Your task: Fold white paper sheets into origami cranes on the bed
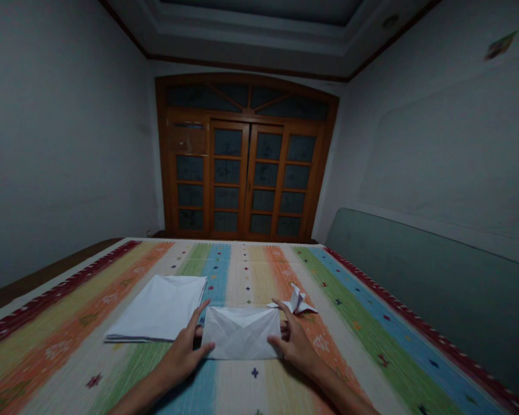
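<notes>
on the striped bedspread (90, 369), a folded white paper (241, 333) lies straight ahead of the person, its long axis running side to side between both hands, neither clearly nearer. the left hand (182, 356) is half open, cupping the paper's left end; the right hand (296, 346) holds the right end the same way, its fingers seemingly tucked beneath. neither is clenched. a stack of white paper (155, 308) lies just left, and a small paper crane (296, 301) sits beside the right hand.

Matt, smooth folded white paper (241, 333) rests on rough striped woven cloth (225, 271), below glossy varnished wooden doors (245, 173).
</notes>
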Available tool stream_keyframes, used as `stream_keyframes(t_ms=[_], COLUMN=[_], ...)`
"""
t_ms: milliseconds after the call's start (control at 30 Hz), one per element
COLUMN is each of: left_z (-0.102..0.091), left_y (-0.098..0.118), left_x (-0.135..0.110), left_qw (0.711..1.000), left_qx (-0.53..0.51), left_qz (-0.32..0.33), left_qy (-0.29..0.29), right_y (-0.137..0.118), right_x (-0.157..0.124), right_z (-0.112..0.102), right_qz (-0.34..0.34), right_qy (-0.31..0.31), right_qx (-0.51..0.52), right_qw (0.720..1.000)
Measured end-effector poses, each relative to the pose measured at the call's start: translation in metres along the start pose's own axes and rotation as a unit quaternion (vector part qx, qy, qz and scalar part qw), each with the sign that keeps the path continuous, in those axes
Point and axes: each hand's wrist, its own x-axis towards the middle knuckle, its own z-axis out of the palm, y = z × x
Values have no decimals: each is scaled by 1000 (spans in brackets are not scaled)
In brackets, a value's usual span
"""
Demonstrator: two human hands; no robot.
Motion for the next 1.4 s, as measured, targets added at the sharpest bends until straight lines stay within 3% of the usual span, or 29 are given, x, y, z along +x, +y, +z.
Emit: stream_keyframes(t_ms=[100, 233, 367, 533, 667, 833, 967, 1100, 1400], left_z=[1, 0, 1, 6, 5, 1, 0, 1, 6], left_y=[-4, -7, -1, 8, 6, 0, -3, -7, 2], left_x=[-2, -2, -5, -9, -11, -12, -10, -9, -8], left_qw=[997, 979, 968, 929, 916, 922, 934, 939, 907], left_qx=[75, 191, 227, 319, 329, 321, 288, 275, 306], left_qz=[13, 73, 103, 184, 227, 190, 188, 191, 287], left_qy=[22, 20, 11, 39, -27, -106, -94, -80, -35], right_y=[-1, -4, -3, 1, -8, -23, -25, -22, -32], right_x=[0, -2, -7, -10, -15, -21, -21, -21, -20], right_z=[2, -2, -3, 1, 1, -2, -3, -4, -5], right_qz=[2, -54, -127, -162, -217, -193, -168, -189, -199], right_qy=[8, 7, -14, 12, -31, -142, -152, -151, -167], right_qx=[0, -124, -219, -290, -310, -317, -314, -305, -281], right_qw=[1000, 991, 967, 943, 925, 918, 922, 921, 924])
